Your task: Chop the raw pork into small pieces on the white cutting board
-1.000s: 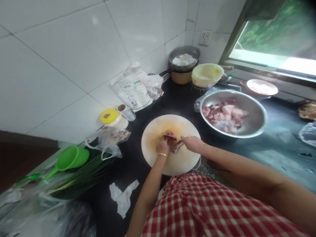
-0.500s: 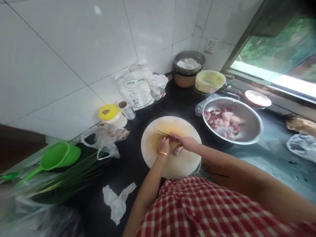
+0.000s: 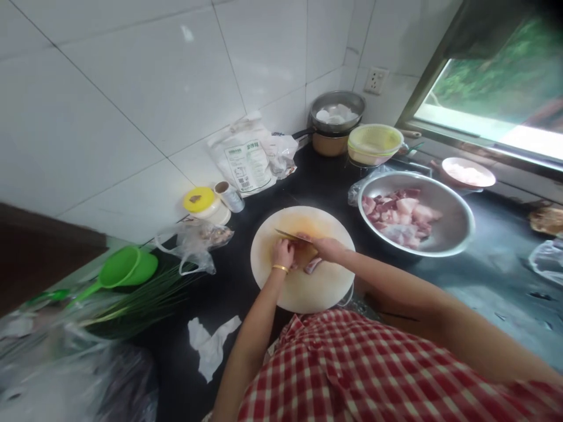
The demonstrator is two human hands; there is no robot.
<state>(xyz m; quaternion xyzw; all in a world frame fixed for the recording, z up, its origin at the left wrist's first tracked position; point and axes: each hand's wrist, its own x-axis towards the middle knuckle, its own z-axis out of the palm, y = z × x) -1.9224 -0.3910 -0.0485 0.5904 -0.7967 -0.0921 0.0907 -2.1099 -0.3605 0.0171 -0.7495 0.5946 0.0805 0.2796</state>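
On a round white cutting board [image 3: 308, 293] my right hand [image 3: 328, 249] is closed round the handle of a knife [image 3: 290, 235], its blade pointing left. Curled fingers of my left hand [image 3: 282, 254], with a gold bracelet at the wrist, press on a piece of meat close by the blade; the hand covers most of that piece. Another strip of meat [image 3: 312, 265] lies on the board just below my right hand. To the right stands a wide metal bowl [image 3: 453, 217] with several chunks of raw meat [image 3: 404, 217].
Left of the board are a yellow-lidded jar [image 3: 203, 205], a plastic bag [image 3: 197, 237], green onions [image 3: 136, 305], a green ladle [image 3: 127, 266] and crumpled tissue [image 3: 211, 346]. Behind stand a white package [image 3: 246, 158], a yellow basket [image 3: 375, 140] and stacked pans [image 3: 336, 120]. A bowl [image 3: 468, 174] sits by the window.
Both hands and the knife have shifted slightly left on the board. The view has turned a little, so the things on the left appear farther right.
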